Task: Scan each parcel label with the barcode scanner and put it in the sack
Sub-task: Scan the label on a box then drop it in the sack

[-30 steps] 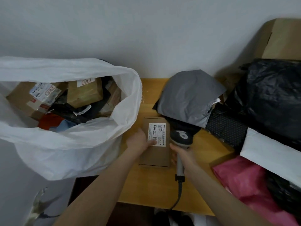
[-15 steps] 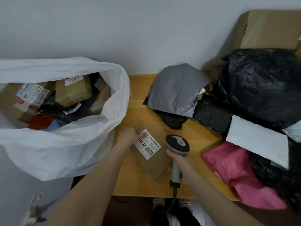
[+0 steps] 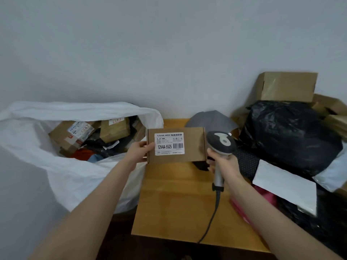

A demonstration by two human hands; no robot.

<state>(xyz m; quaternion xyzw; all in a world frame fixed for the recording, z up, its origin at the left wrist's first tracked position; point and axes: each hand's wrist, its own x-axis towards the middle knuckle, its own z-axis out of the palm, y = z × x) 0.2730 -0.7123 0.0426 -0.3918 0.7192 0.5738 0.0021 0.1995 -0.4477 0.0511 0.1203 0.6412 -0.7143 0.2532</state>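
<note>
Cardboard parcel [image 3: 175, 145], label facing up for scanning: left hand [image 3: 138, 152] fingers pinching its edge, right hand [image 3: 224, 164] fingers curled round barcode scanner [image 3: 220, 145]

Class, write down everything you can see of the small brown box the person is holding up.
The small brown box is flat, closed cardboard with a fold line near its right end. A white label with a barcode and "12V4A-5525" faces the camera, upright. The left hand grips its left edge, holding it above the table beside the sack. The head of the scanner is close by its right edge.
</note>
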